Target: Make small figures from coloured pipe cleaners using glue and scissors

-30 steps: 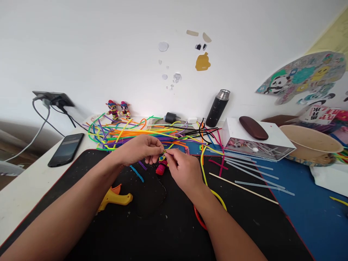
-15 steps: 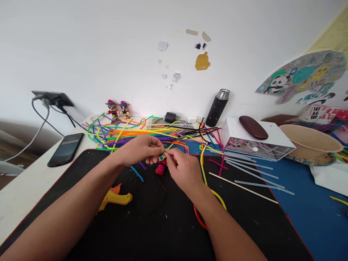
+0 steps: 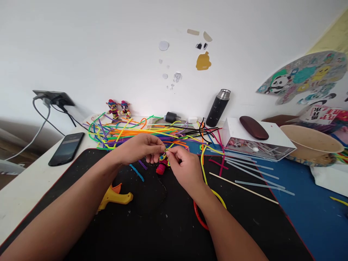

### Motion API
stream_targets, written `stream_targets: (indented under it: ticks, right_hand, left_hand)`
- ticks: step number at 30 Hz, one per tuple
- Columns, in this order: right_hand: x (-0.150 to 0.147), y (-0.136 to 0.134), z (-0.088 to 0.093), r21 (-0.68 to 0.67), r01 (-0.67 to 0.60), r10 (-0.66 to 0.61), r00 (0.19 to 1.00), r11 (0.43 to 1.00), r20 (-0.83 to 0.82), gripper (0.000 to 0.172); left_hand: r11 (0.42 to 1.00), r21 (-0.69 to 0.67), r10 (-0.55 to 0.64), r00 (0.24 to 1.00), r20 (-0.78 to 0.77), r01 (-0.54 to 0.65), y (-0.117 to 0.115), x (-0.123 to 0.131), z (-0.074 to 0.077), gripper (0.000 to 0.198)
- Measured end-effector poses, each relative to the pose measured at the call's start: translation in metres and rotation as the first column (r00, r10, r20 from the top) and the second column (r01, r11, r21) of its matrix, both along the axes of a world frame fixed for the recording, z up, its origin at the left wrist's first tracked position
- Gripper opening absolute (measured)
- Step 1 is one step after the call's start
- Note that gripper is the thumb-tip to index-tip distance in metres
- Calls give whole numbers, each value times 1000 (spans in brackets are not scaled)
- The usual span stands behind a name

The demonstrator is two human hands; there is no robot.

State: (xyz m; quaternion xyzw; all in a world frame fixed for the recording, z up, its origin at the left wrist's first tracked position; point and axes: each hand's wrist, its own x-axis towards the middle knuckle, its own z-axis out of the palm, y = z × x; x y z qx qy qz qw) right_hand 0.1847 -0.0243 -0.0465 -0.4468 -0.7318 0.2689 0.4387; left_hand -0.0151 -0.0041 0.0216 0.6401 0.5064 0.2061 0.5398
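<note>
Over the middle of the black mat, my left hand [image 3: 148, 148] and my right hand [image 3: 183, 163] meet fingertip to fingertip. Both are closed in a pinch on a thin yellow-green pipe cleaner [image 3: 166, 149], mostly hidden by the fingers. Just below the fingertips is a small doll [image 3: 161, 167] made of pipe cleaners, with a pink-red end and blue and yellow parts; the fingers partly cover it, and I cannot tell whether it is joined to the pinched piece.
Behind my hands lies a pile of coloured pipe cleaners [image 3: 144, 133]. A yellow glue gun [image 3: 116, 197] is by my left forearm. Two finished dolls [image 3: 118, 108], a phone [image 3: 66, 148], a black flask [image 3: 218, 108], a white box [image 3: 255, 145], a wooden stick [image 3: 244, 188] and clear glue sticks [image 3: 258, 183] surround the mat.
Both hands keep their pinch at nearly the same spot, with small finger shifts. Slightly more of the doll's yellow part shows beside my right fingers. The whole view has shifted slightly.
</note>
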Motion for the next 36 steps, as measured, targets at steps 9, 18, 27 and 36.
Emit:
stream_targets:
  ticks: [9,18,27,36]
  right_hand:
    - [0,1,0,21,8,-9,999,1000,35,19]
    - [-1,-1,0,23,-4,3,999,1000,49,18]
    - [-1,4,-5,-198,-128,89,976,972,-198,22]
    - [-2,10,-7,-357,-152,40,952,922,-303,22]
  left_hand:
    - [1000,-9,2,1000,32,-2,1,1,1,38]
    - [1000,-18,10,999,35,-9,2,0,-4,35]
    - [1000,24,-4,1000,12,3,2,1,-3,36]
    - [961,274,74,982,-173,-24,-6,11,-10,31]
